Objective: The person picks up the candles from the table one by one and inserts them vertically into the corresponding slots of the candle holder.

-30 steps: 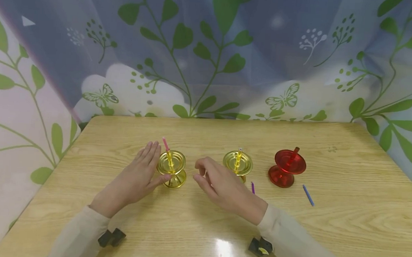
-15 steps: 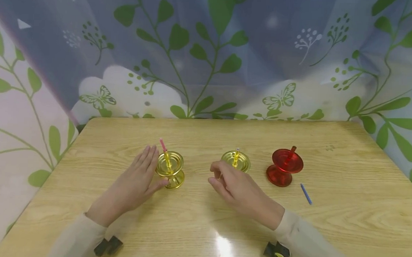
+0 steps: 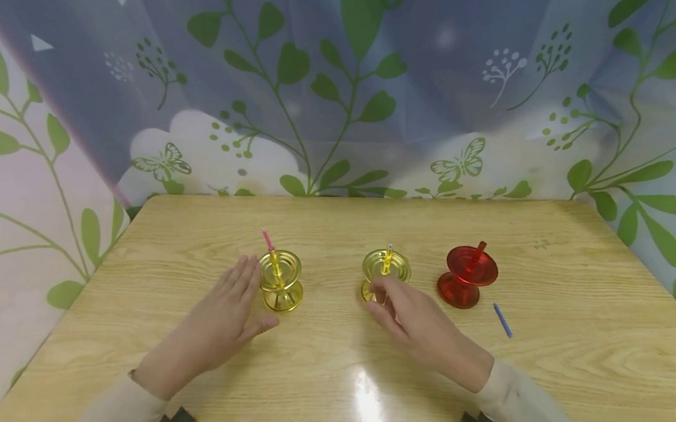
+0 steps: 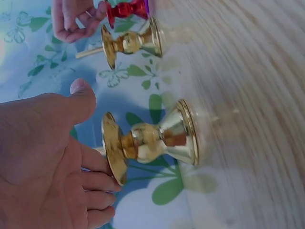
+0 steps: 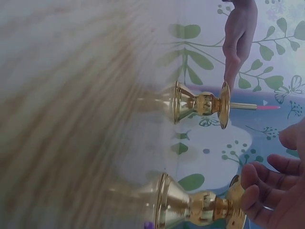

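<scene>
right grip | moved rightward, near middle gold holder | left grip | drawn back

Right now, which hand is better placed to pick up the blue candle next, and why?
Probably the right hand: the blue candle lies nearer it, to its right, while the left hand is farther off, beside the left gold holder.

A leaf-patterned backdrop rises behind the wooden table.

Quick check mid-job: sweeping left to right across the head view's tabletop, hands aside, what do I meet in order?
Gold candle holder with a pink candle in it → second gold candle holder → red candle holder → blue candle.
</scene>
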Tool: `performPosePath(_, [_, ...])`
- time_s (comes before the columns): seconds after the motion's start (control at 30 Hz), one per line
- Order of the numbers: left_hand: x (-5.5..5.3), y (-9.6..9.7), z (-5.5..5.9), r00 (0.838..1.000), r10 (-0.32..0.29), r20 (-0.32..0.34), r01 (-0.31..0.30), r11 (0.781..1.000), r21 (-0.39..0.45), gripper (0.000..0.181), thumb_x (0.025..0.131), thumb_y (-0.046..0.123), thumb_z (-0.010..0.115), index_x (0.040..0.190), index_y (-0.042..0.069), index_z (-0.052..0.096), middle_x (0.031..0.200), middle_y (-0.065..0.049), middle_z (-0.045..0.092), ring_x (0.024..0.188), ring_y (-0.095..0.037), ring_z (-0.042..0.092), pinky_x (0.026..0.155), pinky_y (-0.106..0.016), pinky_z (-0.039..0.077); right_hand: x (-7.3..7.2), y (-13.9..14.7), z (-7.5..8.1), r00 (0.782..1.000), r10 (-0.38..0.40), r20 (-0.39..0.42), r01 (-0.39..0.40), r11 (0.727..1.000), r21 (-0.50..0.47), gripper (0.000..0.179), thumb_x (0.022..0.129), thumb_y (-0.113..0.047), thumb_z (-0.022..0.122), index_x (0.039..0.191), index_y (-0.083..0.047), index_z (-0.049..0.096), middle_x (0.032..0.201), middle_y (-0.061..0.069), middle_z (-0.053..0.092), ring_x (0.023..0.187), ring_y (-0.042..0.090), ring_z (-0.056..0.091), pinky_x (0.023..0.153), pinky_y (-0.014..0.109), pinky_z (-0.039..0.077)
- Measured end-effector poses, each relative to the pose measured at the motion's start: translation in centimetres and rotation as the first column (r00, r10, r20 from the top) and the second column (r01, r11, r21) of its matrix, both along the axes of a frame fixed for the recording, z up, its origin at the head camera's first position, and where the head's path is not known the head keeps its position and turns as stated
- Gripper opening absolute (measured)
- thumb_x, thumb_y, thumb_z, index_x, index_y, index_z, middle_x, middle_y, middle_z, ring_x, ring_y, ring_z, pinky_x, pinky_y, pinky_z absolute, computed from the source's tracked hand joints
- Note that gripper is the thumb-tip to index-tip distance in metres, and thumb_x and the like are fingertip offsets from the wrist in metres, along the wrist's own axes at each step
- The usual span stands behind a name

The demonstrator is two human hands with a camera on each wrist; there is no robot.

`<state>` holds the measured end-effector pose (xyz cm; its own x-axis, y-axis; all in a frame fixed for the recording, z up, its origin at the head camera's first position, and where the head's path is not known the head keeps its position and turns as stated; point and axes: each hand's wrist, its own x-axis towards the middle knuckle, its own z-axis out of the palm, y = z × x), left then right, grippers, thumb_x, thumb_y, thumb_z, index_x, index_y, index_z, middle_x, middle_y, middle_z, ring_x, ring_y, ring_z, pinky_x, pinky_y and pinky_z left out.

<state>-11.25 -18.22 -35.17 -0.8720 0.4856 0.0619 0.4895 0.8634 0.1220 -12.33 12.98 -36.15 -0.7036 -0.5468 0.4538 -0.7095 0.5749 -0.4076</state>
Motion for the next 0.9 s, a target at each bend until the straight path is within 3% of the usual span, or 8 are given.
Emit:
performPosePath(0.23, [1.1,1.2,0.4,0.999,-0.032,-0.013,0.031,0.999,-0.019,0.083,0.097,0.046,0.052,0.145,-0.015,0.024,0.153,-0.032,0.018,0.143,-0.043,0.016,0.115,-0.055,0.018,0.4,1.5,-0.1,0.999,-0.029,0.026,0.030,0.999,-0.012,0.011,0.097,-0.015,0.060,0.100,-0.007,0.054,0.078,-0.010,0.046,0.066,0.003,0.045,0.055,0.018,0.042])
performPosePath(0.5, [2.2,2.3,0.9,0.996,-0.081,0.030,0.082,0.996,-0.028,0.081,0.098,0.048,0.049,0.144,-0.015,0.028,0.152,-0.031,0.021,0.143,-0.042,0.018,0.114,-0.055,0.021,0.8,2.9,-0.3,0.997,-0.064,0.039,0.064,0.998,-0.004,0.012,0.096,-0.012,0.060,0.106,-0.006,0.055,0.081,-0.010,0.049,0.068,0.002,0.047,0.057,0.019,0.045])
performPosePath(0.9, [1.7,3.6,1.2,0.987,-0.160,-0.025,0.161,0.987,0.016,0.077,0.099,0.046,0.047,0.144,-0.014,0.030,0.152,-0.031,0.022,0.143,-0.040,0.018,0.115,-0.050,0.021,0.6,4.4,-0.5,0.993,-0.118,-0.009,0.118,0.992,0.032,0.012,0.093,-0.003,0.060,0.104,-0.003,0.055,0.085,-0.005,0.055,0.067,0.001,0.048,0.058,0.020,0.046])
